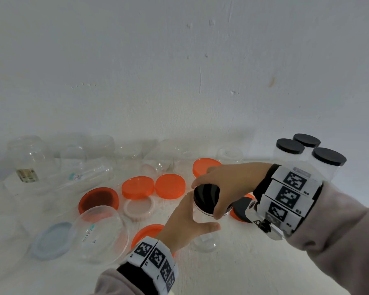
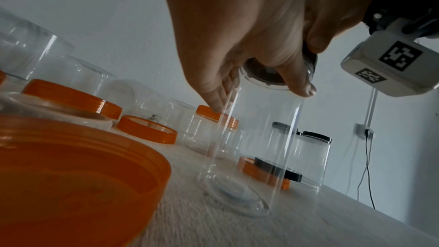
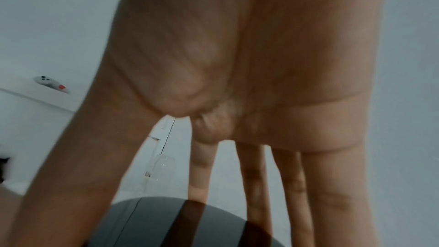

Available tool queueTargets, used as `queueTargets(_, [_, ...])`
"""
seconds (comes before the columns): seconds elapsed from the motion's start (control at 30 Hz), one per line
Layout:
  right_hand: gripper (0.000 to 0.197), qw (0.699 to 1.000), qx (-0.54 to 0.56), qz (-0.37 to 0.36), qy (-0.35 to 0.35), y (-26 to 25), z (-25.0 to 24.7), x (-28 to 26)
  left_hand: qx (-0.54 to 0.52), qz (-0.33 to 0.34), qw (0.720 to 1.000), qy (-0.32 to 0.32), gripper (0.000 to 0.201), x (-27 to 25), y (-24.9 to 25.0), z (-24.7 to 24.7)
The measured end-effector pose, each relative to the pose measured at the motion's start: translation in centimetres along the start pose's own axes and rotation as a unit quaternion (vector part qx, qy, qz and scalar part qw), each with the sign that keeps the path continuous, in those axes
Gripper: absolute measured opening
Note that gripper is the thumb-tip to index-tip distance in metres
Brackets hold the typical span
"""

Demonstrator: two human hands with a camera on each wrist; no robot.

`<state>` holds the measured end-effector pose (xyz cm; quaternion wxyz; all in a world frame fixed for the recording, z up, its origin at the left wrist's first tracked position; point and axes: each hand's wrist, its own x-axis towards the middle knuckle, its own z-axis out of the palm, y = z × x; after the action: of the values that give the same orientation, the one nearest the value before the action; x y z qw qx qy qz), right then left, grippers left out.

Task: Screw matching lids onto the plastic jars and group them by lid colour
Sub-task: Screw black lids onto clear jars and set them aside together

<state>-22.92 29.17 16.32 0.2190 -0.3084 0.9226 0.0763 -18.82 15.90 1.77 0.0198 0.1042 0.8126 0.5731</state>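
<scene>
Black lid (image 1: 206, 196) gripped by right hand (image 1: 228, 184); left hand (image 1: 184, 224) clasps clear jar (image 2: 249, 147), base visible only left-wrist view.

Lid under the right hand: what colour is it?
Black. The lid shows best in the head view, gripped by the right hand.

Black lid (image 1: 206, 198) partly covered by right hand (image 1: 228, 184); cut off by bottom edge in right wrist view. Clear jar (image 2: 249, 147) upper wall hidden behind left hand (image 1: 184, 223). Orange lid (image 1: 146, 232) half concealed under left wrist. Back-row jars (image 1: 107, 154) blurred, outlines indistinct.
</scene>
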Motion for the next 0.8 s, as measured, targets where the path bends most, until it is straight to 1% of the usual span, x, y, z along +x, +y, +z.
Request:
queueTargets(0.1, [0.073,1.000,0.004,-0.004,0.017,0.0,0.1,0.1,-0.003,-0.001,1.000,0.002,0.087,0.0,0.0,0.0])
queueTargets(0.2, [0.057,0.997,0.011,0.029,0.067,-0.2,0.8,0.4,-0.001,0.001,1.000,0.002,0.086,-0.1,-0.1,0.1])
queueTargets(0.27, [0.058,0.993,0.008,0.058,0.099,-0.4,1.3,0.7,0.000,0.004,1.000,0.002,0.085,-0.1,-0.1,0.0])
queueTargets(0.3, [0.058,0.992,0.010,0.066,0.104,-0.4,1.5,0.8,-0.001,0.005,1.000,0.002,0.084,-0.2,-0.1,0.0])
queueTargets(0.33, [0.058,0.993,0.017,0.067,0.100,-0.3,1.4,0.8,-0.004,0.004,1.000,0.002,0.084,-0.2,-0.1,0.0])
queueTargets(0.4, [0.062,0.996,0.041,0.057,0.047,-0.1,0.9,0.6,-0.006,0.001,1.000,0.002,0.084,-0.1,-0.1,0.1])
queueTargets(0.47, [0.079,0.998,0.047,0.028,-0.013,0.3,0.5,0.3,-0.007,-0.001,1.000,0.002,0.084,-0.1,-0.2,0.1])
queueTargets(0.5, [0.083,0.999,0.041,0.015,-0.024,0.3,0.4,0.2,-0.008,-0.001,1.000,0.001,0.084,0.0,-0.2,0.1])
queueTargets(0.63, [0.081,0.999,0.036,-0.003,-0.002,0.5,0.3,0.2,-0.006,-0.002,1.000,0.001,0.086,-0.1,-0.2,0.2])
queueTargets(0.8, [0.079,1.000,0.021,0.013,-0.018,0.3,0.1,0.1,-0.008,-0.003,1.000,-0.018,0.090,0.0,-0.2,-0.1])
